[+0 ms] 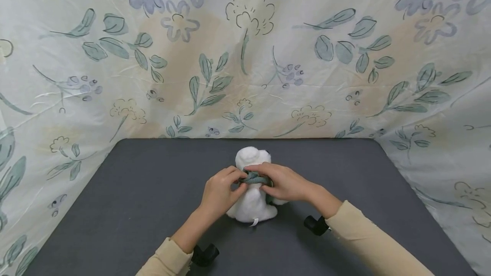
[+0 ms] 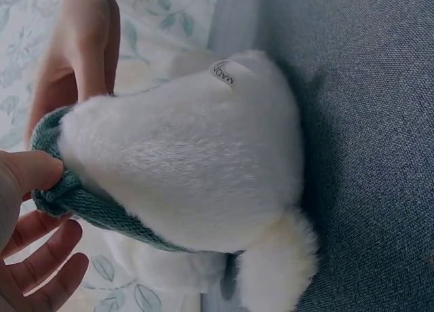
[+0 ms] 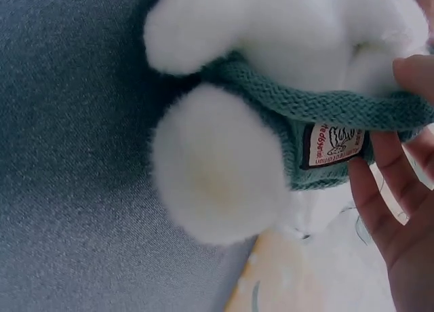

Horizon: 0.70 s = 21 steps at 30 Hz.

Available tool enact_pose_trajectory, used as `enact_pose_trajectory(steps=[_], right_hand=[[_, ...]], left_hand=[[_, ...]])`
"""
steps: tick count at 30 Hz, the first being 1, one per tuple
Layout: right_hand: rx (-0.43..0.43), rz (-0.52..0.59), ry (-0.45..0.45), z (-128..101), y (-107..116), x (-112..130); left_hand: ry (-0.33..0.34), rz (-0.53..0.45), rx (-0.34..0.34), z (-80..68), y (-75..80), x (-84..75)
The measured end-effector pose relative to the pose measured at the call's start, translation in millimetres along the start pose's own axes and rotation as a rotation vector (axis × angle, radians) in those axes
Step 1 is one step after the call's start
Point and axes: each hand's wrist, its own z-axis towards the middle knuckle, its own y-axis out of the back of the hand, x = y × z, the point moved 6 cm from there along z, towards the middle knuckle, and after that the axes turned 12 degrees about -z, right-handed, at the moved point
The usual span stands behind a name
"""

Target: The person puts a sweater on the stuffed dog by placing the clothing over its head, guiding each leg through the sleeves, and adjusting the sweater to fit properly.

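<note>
Both grips pinch the green knitted scarf [image 1: 255, 178] around a white plush toy [image 1: 252, 205]: left hand [image 1: 221, 193] and right hand [image 1: 283, 182] meet at its neck, mid-bench [image 1: 126, 191], before floral sheeting [image 1: 245, 54].

This looks like a staged recording booth set up for filming hand work, not a lived-in room. A dark grey fabric-covered table [image 1: 153, 191] fills the floor of the view, and a thin, creased floral sheet [image 1: 245, 54] printed with blue flowers and green leaves hangs as a backdrop directly behind the table and wraps down along both of its sides, hiding any room beyond. On the table sits only a white plush toy [image 1: 251, 201].
</note>
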Motion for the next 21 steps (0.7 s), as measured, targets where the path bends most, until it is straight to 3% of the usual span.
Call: enact_pose_trajectory(steps=[10,21], right_hand=[[-0.086,-0.018,-0.056,2.7,-3.0,-6.5],[-0.235,-0.17,-0.151,4.8,-3.0,-3.4]], left_hand=[[0.014,-0.004,0.001,0.4,0.9,1.1],[-0.075,-0.021,0.027,0.1,-0.5,-0.5]])
